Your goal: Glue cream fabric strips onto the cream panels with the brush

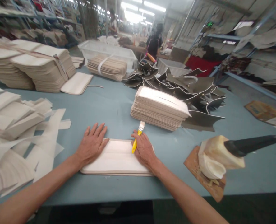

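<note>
A flat cream panel with rounded corners [119,158] lies on the blue-green table near its front edge. My left hand [92,144] rests on the panel's left side, fingers spread, some reaching past its far edge. On the right side of the panel is my right hand [143,147], holding a brush with a yellow handle [134,146] whose pale bristles point away from me. Just beyond this hand stands a stack of similar panels [158,110]. To the right, a glue-crusted container with a black handle-like piece [222,155] sits on a brown board [192,160].
Loose white strips [23,133] spread over the left of the table [100,102]. Behind them are tied panel stacks [44,68] and a clear plastic bin [110,51]. Dark grey bag pieces [198,90] lie at the back right. A person [154,42] is in the background.
</note>
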Available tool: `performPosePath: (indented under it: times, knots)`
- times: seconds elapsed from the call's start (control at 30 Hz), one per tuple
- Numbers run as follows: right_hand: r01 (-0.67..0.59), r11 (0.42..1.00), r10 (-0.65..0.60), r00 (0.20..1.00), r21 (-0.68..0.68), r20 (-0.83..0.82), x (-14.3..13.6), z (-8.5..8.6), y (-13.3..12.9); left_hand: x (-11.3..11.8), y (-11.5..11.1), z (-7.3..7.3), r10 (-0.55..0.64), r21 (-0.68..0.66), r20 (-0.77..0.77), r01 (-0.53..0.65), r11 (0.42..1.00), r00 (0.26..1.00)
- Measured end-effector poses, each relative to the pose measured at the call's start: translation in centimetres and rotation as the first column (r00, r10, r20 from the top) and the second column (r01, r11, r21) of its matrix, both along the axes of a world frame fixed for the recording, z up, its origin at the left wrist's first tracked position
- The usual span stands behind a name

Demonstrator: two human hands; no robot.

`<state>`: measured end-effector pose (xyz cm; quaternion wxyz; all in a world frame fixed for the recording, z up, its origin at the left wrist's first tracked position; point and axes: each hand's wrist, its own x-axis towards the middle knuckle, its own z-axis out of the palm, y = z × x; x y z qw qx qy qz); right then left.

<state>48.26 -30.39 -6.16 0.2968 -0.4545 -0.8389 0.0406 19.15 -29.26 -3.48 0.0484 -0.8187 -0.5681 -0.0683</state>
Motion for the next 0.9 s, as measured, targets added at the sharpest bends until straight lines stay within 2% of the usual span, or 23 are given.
performPosePath:
  times: [0.27,0.47,0.6,0.77,0.83,0.9]
  knots:
    - [0.052,0.999,-0.052,0.999,0.014,-0.017,0.2,-0.5,-0.1,0.0,0.2,0.0,0.027,-0.041,-0.016,-0.028,0.999,0.999]
    - [0.062,0.998,-0.061,0.998,0.028,-0.029,-0.1,-0.4,0.0,0.0,0.6,0.8,0.050,-0.054,-0.019,-0.051,0.997,0.999]
    - [0.054,0.998,-0.054,0.998,0.014,-0.032,-0.1,-0.3,-0.1,2.4,0.3,1.0,0.051,-0.037,0.028,-0.050,0.998,0.998]
    - [0.059,0.998,-0.059,0.998,-0.018,-0.012,0.1,-0.3,-0.2,7.0,-0.5,-0.3,-0.030,-0.045,0.146,0.037,0.998,0.989]
    - [0.061,0.998,-0.061,0.998,-0.031,-0.003,0.1,-0.3,-0.2,7.7,-0.6,-0.8,-0.050,-0.056,0.208,0.063,0.996,0.977]
    - [0.064,0.997,-0.064,0.998,-0.038,0.002,0.1,-0.2,-0.2,7.5,-0.4,-0.8,-0.053,-0.072,0.274,0.076,0.995,0.960]
